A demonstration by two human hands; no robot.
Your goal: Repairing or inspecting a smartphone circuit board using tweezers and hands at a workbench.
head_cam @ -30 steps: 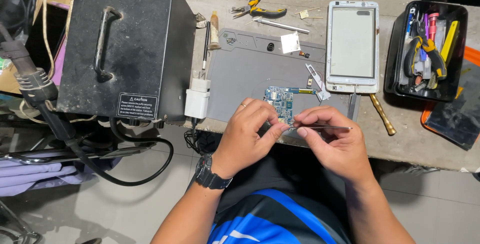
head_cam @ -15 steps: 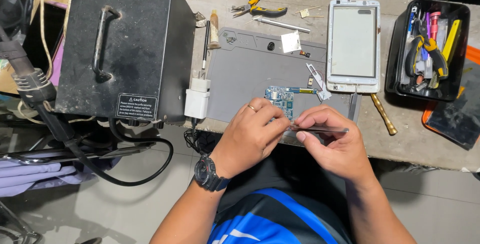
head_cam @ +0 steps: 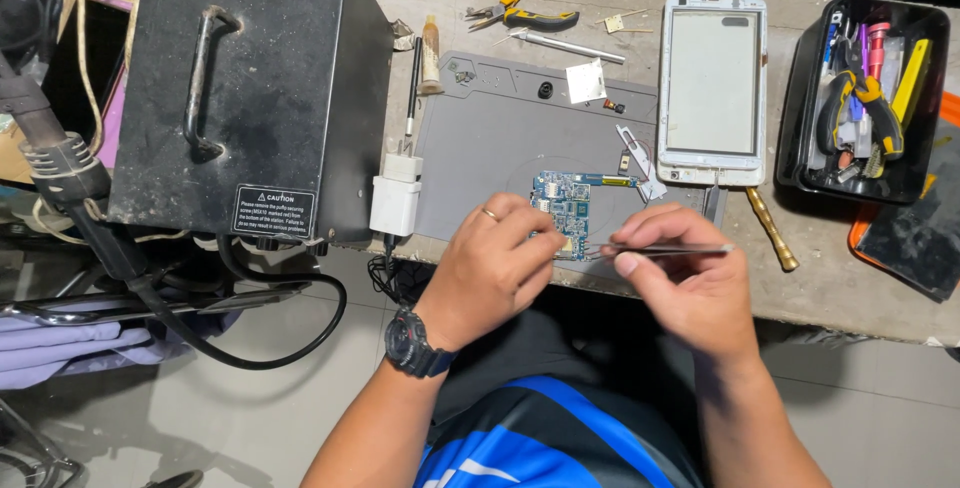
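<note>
Near the bench's (head_cam: 820,288) front edge, the left hand (head_cam: 495,268) curls its fingers down onto a small blue circuit board (head_cam: 562,210) on the grey mat (head_cam: 500,148), while the right hand (head_cam: 690,283) pinches slim tweezers (head_cam: 668,248) pointing towards it.

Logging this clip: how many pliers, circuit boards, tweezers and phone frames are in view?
Pliers: 2, on the bench and in the black tray
Blue circuit board: 1
Tweezers: 1, in right hand
White phone frame: 1
Total: 5
</note>
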